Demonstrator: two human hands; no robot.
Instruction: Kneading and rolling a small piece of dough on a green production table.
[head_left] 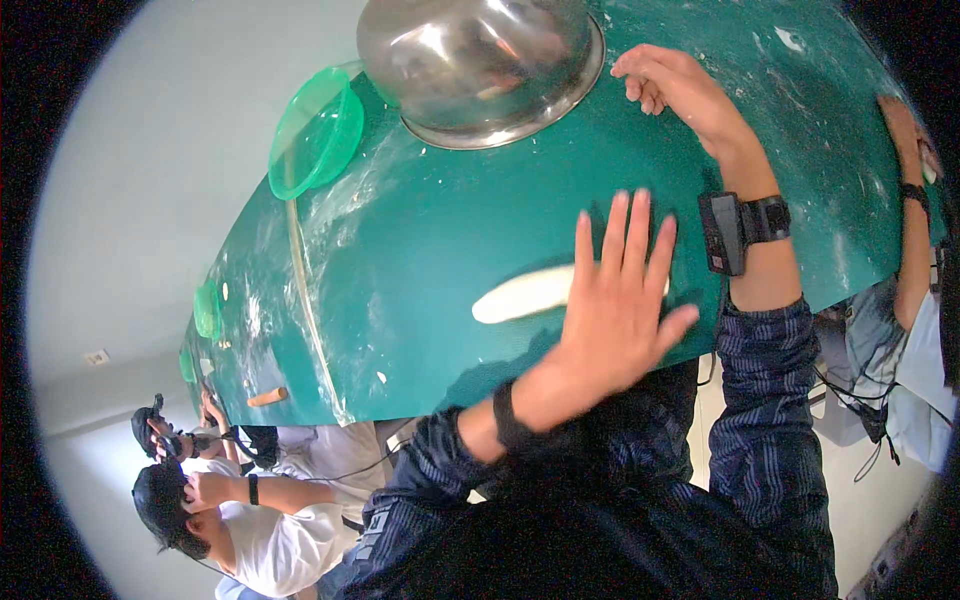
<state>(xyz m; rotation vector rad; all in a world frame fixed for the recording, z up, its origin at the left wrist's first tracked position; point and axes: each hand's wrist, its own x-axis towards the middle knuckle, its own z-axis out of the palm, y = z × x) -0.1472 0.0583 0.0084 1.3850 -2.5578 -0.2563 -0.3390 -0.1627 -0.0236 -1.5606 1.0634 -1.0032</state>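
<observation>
A white roll of dough (pixel 520 297) lies on the green mat (pixel 420 230), its right part hidden under my left hand (pixel 615 330), which is laid flat across it with fingers outstretched. My right hand (pixel 680 95) is raised farther forward on the right, near the rim of a large steel bowl (pixel 480 55), its fingers loosely bent and apart with nothing visible in them.
A green plastic bowl (pixel 345 135) stands beside the steel one; smaller green bowls (pixel 207 310) and a wooden rolling pin (pixel 268 397) are farther left. Two co-workers (pixel 275 535) are at lower left. Another person's hand (pixel 900 125) rests at the right edge.
</observation>
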